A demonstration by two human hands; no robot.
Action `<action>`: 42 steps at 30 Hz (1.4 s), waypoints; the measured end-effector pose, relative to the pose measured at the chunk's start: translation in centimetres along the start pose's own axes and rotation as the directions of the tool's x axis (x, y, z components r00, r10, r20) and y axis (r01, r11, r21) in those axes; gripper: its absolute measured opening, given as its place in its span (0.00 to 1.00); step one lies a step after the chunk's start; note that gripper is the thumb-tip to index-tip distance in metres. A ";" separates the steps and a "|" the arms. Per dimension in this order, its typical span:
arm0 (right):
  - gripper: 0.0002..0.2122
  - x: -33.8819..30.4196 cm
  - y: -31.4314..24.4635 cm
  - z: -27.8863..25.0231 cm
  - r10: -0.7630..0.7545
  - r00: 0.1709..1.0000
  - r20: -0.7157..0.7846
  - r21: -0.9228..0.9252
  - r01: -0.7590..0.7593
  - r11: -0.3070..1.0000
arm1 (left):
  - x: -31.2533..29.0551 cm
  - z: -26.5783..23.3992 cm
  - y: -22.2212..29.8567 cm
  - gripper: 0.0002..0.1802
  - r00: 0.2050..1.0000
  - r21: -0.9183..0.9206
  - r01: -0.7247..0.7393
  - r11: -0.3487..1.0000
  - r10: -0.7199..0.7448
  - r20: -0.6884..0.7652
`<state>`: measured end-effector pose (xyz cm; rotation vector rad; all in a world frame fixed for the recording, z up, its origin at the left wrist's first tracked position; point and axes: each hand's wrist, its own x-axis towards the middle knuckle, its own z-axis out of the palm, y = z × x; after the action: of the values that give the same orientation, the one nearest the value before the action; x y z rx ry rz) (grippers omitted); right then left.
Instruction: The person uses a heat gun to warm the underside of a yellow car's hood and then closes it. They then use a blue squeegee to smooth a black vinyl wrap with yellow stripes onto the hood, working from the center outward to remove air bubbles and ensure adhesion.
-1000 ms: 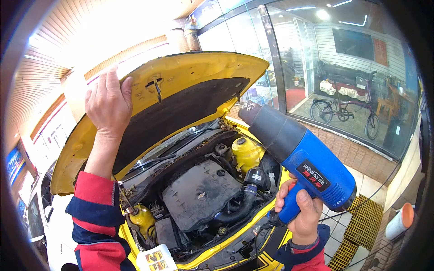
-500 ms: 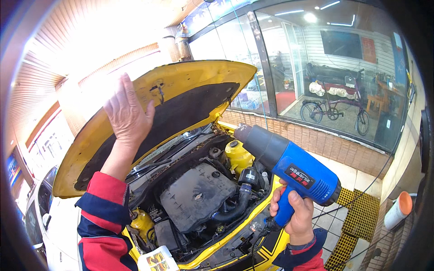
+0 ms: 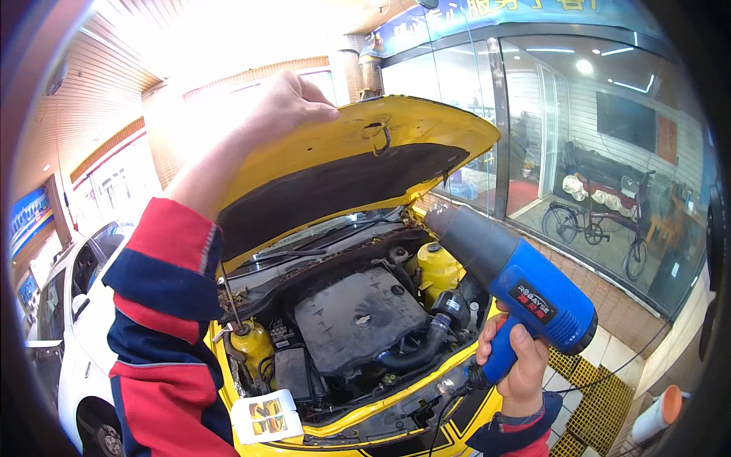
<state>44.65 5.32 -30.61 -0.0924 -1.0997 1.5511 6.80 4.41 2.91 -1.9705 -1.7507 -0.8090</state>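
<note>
My left hand (image 3: 293, 110) is raised to the front edge of a yellow car hood (image 3: 426, 122), its fingers curled onto that edge. The hood stands propped up, with a dark lining and a metal latch loop (image 3: 381, 139) on its underside. In my right hand (image 3: 521, 362) is a blue heat gun (image 3: 533, 289), gripped by its handle. Its dark nozzle points up and left, over the right side of the engine bay. Below the hood lies the black engine cover (image 3: 358, 320). A white card (image 3: 266, 417) with a yellow-and-dark picture rests on the car's front edge.
A white car (image 3: 91, 320) stands at the left. At the right, a glass-fronted room holds a folding bicycle (image 3: 594, 228). Yellow floor grating (image 3: 601, 396) and a white tube with an orange end (image 3: 659, 415) are at lower right. The gun's cord (image 3: 442, 419) hangs down the car's front.
My left hand, spread flat before the hood, has moved up and right and curled onto its edge. The view has shifted left. The heat gun stays in my right hand.
</note>
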 end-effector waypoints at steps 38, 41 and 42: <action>0.11 4.9 5.5 15.7 -0.303 0.950 0.070 -0.348 0.308 0.885 | -26.7 3.8 6.5 0.16 0.464 -0.504 -0.857 0.106 0.585 -0.665; 0.11 5.4 5.9 17.2 -0.290 0.957 0.021 -0.366 0.277 0.888 | -25.3 -0.8 2.0 0.06 0.619 -0.488 -0.780 0.391 0.592 -0.516; 0.10 5.4 5.8 17.6 -0.315 0.948 0.047 -0.345 0.312 0.885 | -24.6 -2.2 0.6 0.07 0.716 -0.219 -0.657 0.721 0.507 -0.480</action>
<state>28.08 0.21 -22.10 -0.1541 -1.3041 1.0549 5.62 -15.84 -11.13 -2.2151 -0.6715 -1.2406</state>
